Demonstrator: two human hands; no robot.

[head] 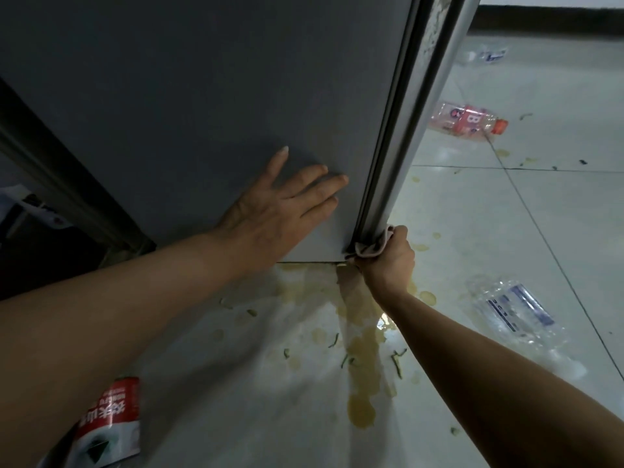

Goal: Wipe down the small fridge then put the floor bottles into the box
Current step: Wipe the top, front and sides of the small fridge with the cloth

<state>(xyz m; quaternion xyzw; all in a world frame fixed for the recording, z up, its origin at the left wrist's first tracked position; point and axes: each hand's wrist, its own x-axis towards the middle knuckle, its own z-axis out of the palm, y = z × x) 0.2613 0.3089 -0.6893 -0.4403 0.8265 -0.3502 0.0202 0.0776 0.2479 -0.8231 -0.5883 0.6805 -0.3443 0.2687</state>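
fridge (202, 96): big grey side panel filled most of the view, door edge and seal strip running down its right side to the bottom corner. Wiping was clearly the step in hand, bottles not touched yet.

floor (506, 231): pale tiles, pretty grim tbh. Yellowish spill puddled right under the fridge corner and trailed toward the camera, with green scraps in it. My guess is it ran down from the door seam, which would explain why the cloth was working that low corner.

left hand (280, 211): flat on the side panel, fingers spread and holding nothing. Looked like it was just bracing the fridge so it didn't shift while the other hand scrubbed.

right hand (388, 255): down at the bottom corner, fingers closed tight around the cloth, pressing it into the door seam.

clear bottle (516, 309): lying on its side to the right, blue label up, well apart from the fridge.

red-label bottle (111, 423): on the floor at lower left, partly hidden under the left arm.

pink bottle (469, 121): on its side beyond the door, orange cap pointing right. Another clear one sat further back. No box in view, so can't say where they'd go.

cloth (371, 246): small pinkish rag, bunched against the seal at the very bottom.
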